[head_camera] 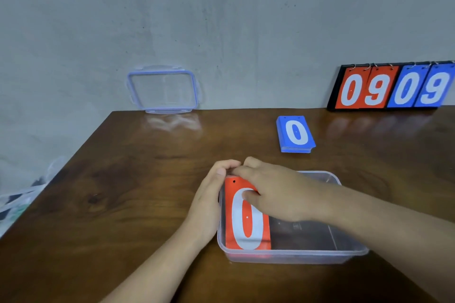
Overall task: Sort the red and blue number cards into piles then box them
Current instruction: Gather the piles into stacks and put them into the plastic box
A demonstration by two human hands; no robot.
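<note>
In the clear box (295, 252) near the worktop (138, 179) front edge, red card pile (246, 219) lies flat at left side, 0 up. Right grip (275, 192) pinches pile's far end, thumb on top. Left grip (206, 202) curls round far-left corner from outside the wall. Blue card pile (295, 133) sits apart, farther back. Lid (162, 90) leans on wall.

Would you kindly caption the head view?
Left hand and right hand hold the red pile in the clear box; blue pile waits beyond.
</note>
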